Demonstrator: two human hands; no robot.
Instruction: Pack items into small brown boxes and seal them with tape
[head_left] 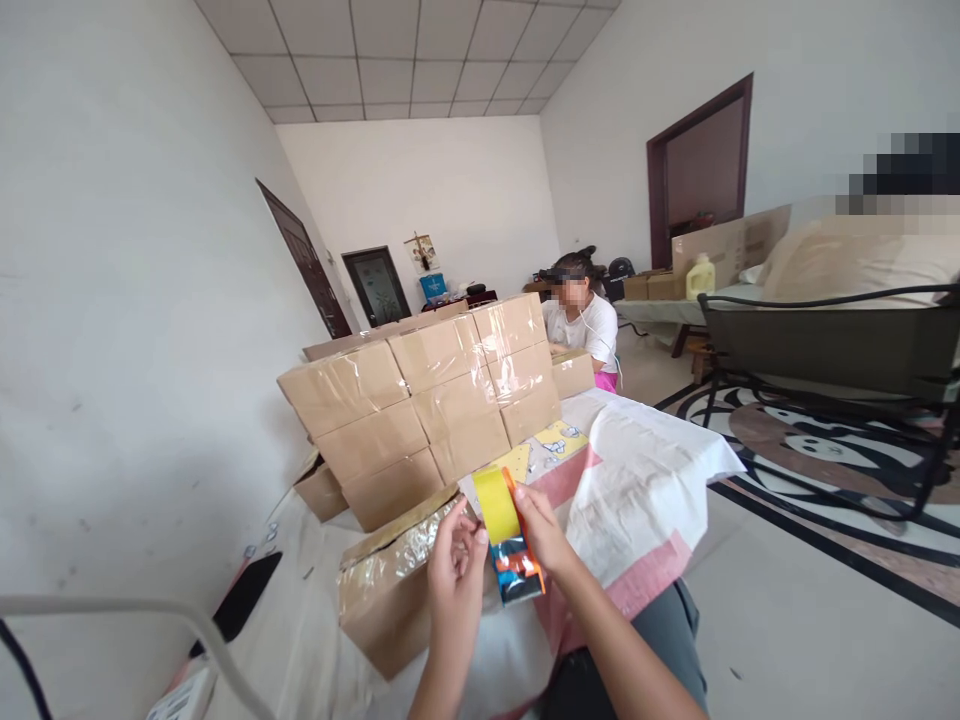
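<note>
My right hand (541, 528) grips an orange tape dispenser (516, 570) with a yellow tape roll (496, 504) on top, held upright in front of me. My left hand (457, 562) is closed in a pinch at the roll's left side, apparently on the tape's end. Just below and left of my hands lies a brown cardboard box (382, 610) with shiny clear tape across its top.
A stack of several taped cardboard boxes (420, 405) stands behind on the cloth-covered table (652, 460). A person in a white shirt (589, 325) sits beyond it. A black phone (244, 598) lies at the left. A dark metal frame (825, 350) stands at the right.
</note>
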